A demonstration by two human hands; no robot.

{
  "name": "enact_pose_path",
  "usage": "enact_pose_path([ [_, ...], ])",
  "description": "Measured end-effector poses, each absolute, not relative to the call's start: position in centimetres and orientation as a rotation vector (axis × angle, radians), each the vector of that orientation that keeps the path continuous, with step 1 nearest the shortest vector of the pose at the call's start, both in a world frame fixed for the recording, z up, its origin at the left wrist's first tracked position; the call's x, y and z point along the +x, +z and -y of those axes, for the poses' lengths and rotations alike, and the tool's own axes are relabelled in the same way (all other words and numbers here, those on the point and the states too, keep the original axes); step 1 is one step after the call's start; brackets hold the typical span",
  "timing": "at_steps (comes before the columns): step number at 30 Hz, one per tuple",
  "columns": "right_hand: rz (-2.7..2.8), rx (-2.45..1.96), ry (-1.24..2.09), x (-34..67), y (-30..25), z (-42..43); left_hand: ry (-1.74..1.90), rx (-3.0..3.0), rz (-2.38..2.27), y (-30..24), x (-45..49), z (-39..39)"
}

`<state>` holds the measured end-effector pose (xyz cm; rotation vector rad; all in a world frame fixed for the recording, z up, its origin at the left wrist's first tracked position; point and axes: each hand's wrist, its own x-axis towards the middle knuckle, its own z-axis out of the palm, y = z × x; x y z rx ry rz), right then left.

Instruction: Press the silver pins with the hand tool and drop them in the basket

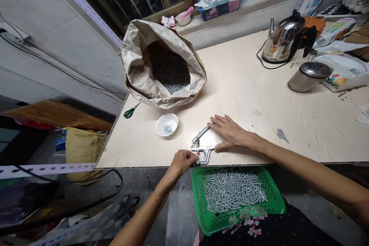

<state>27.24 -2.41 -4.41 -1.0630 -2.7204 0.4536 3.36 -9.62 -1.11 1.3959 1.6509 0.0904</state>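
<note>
A small metal hand press (201,144) lies on the light wooden table (253,96) near its front edge. My right hand (230,132) rests flat on it, fingers stretched over the raised lever and thumb by the base. My left hand (183,160) is closed in a pinch at the jaw end of the press, holding something too small to name. A white bowl (167,124) with a few small metal parts sits just left of the press. Below the table edge, on my lap, a green plastic basket (235,198) holds many silver screws.
A large open paper sack (163,65) full of dark screws stands behind the bowl. Green-handled scissors (131,111) lie at the left edge. An electric kettle (286,38), a steel pot (309,76) and papers stand at the far right. A blue basket (221,2) sits on the windowsill.
</note>
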Motion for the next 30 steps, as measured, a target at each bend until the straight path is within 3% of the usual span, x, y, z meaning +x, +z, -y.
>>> enact_pose_path([
  [19,2.847,-1.002,0.374,27.6,-2.2,2.4,0.027,1.411,-1.682,-1.0,3.4,10.0],
  [24,2.723,-0.969,0.415,27.3,-2.9,4.0,0.202,2.052,-1.874,-0.6,5.9,11.0],
  [30,2.628,-1.046,0.527,28.0,-2.7,5.3,0.154,2.563,-1.309,-1.5,8.6,7.3],
])
